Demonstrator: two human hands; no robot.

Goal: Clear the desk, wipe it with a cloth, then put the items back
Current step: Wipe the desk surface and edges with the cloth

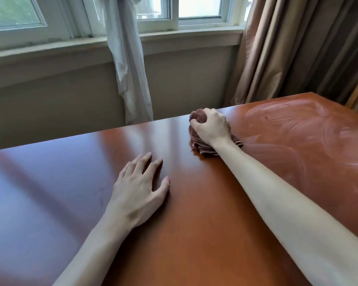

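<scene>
1. Polished reddish-brown counter [205,234] fills the near view, with nothing standing on the part that shows; both bare forearms reach across it.
2. Left hand [139,195] lies flat on the counter, fingers [151,162] spread and relaxed, holding nothing; it seems to act as a brace.
3. Farther out, the right hand [212,126] is clenched around a bunched brown cloth [203,148], pressing it to the counter close to the far edge.
4. Streaky wipe marks [298,129] lie to the right of the cloth; the glossy left part looks not yet wiped, so wiping seems about half done.
5. Risk: with the cloth this near the far edge, an outward stroke could carry it over and off the counter.
6. Open room runs left and toward the person; beyond the edge are the wall, a white curtain [130,79], a brown drape [298,48] and the window [153,9].
</scene>
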